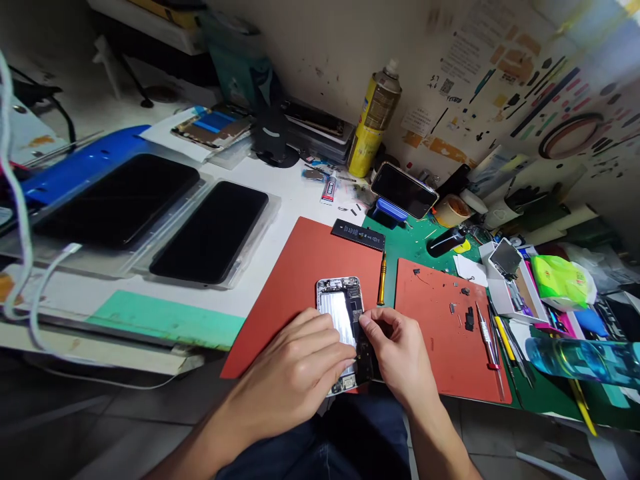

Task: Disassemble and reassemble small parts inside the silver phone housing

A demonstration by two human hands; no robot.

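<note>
An opened phone housing (pixel 344 313), with a bare silver bay and dark parts along its right side, lies near the front edge of a red-brown mat. My left hand (pixel 304 360) rests across it from the left, fingers bent over the housing and its lower part. At the right edge, my right hand (pixel 403 353) pinches with thumb and index finger; whatever is between those fingertips is hidden. Beyond the phone lies a flat black battery (pixel 358 235) at the mat's top edge. Next to it is a gold-handled screwdriver (pixel 383 280).
A second red mat (pixel 430 360) on the right holds small black parts (pixel 469 319) and tweezers (pixel 485 333). Two dark-screened devices, one a large tablet (pixel 120 200), lie left. Behind stand a yellow spray can (pixel 374 120) and a propped phone (pixel 404 190). A blue bottle (pixel 580 360) lies far right.
</note>
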